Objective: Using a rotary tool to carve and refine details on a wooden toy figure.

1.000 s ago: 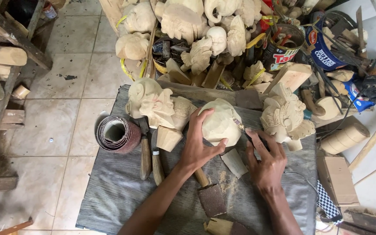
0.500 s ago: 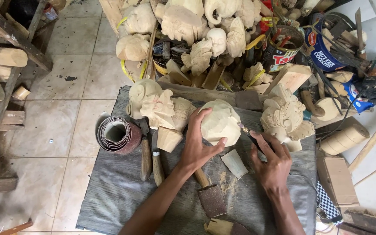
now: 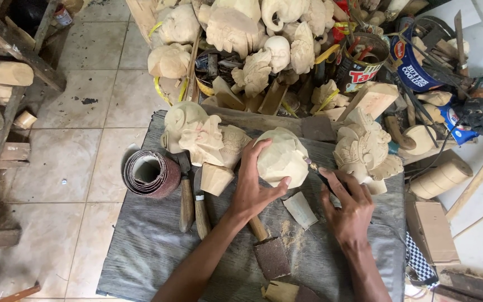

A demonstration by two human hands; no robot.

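Near the far edge of the grey cloth-covered worktop [image 3: 157, 251], about midway along it, sits a pale, rounded wooden carving [image 3: 282, 157], and the left hand [image 3: 251, 187] is spread over its near side, fingers curled up the left face and thumb pressed under its lower right. Just to the right of the carving, the right hand [image 3: 350, 210] pinches a thin carving tool [image 3: 318, 172] between thumb and fingers, the tool's tip touching the carving's right flank. Between the two hands lie a small pale sanding scrap [image 3: 300, 209] and a scatter of sawdust [image 3: 292, 234]. A wooden mallet [image 3: 268, 251] with a dark block head lies under the left wrist, its handle running toward the carving. Left of the left hand stand a small tapered wooden block [image 3: 214, 179] and two wooden-handled chisels [image 3: 186, 193] lying side by side, and beyond them, at the worktop's left edge, a roll of reddish-brown sandpaper [image 3: 149, 173]. A finished ornate carving [image 3: 205, 137] rests toward the far left corner, and another detailed carved head [image 3: 364, 151] stands at the far right, near the right hand. Past the far edge, many more pale carvings [image 3: 236, 28] are heaped with tins and tools on the tiled floor [image 3: 85, 100].
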